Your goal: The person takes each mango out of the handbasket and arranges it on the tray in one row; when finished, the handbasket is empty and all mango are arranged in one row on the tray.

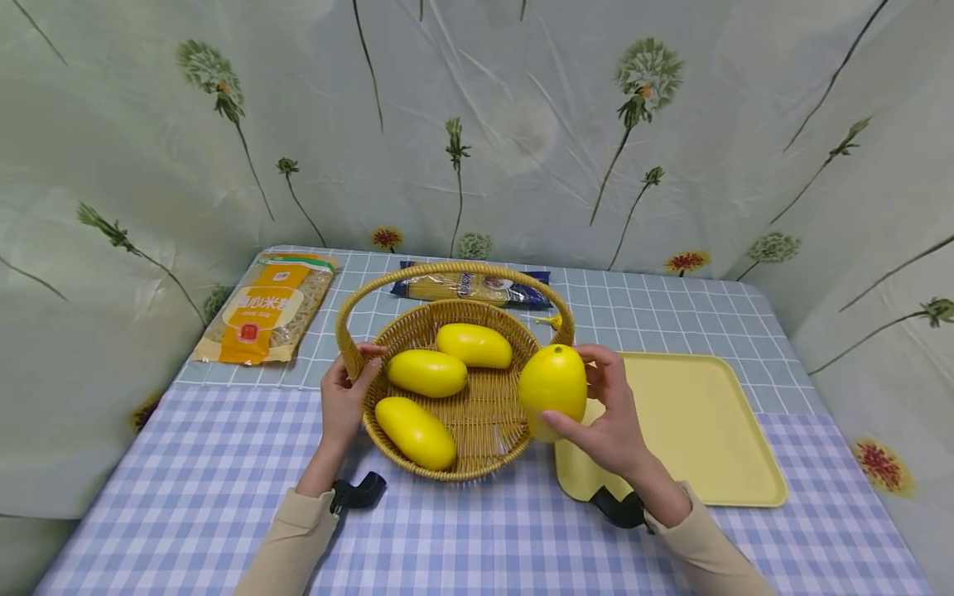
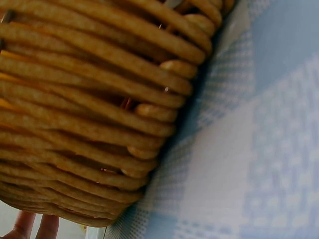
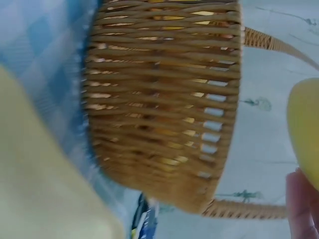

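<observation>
A round wicker basket (image 1: 488, 414) with a tall hoop handle stands mid-table, and three smooth yellow mangoes (image 1: 427, 372) lie along its left and back inside. My left hand (image 1: 346, 403) grips the basket's left side, at the rim by the foot of the handle. In the left wrist view, woven wall hides most of that hand; only some fingertips (image 2: 47, 227) show. Held between the thumb and fingers of my right hand (image 1: 613, 414) is another yellow mango (image 1: 553, 387), raised at the basket's right rim. The right wrist view catches only part of this mango (image 3: 305, 129).
A pale yellow tray (image 1: 693, 430) lies right of the basket, partly beneath my right hand. Behind the basket is a blue pasta packet (image 1: 469, 285), with a small yellow item (image 1: 550, 321) nearby. An orange-labelled noodle bag (image 1: 268, 310) lies at the back left. Floral cloth hangs behind the table.
</observation>
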A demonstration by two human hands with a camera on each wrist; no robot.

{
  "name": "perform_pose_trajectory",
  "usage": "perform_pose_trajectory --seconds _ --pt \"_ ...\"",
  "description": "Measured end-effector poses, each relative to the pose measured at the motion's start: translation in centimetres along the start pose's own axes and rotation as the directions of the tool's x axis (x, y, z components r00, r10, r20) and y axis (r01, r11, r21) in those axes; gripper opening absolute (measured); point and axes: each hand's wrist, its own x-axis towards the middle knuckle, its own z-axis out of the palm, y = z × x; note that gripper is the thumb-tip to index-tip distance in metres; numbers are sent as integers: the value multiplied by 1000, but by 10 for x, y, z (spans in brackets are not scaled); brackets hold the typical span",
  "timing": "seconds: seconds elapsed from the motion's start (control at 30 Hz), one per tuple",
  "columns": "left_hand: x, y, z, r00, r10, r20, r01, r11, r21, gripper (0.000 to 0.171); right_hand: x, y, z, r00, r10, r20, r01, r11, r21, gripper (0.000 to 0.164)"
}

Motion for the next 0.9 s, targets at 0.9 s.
perform_pose_trajectory --seconds 0.9 --pt "0 23 7 1000 21 8 -21 999 -43 17 -35 42 -38 885 450 -123 -465 835 -295 64"
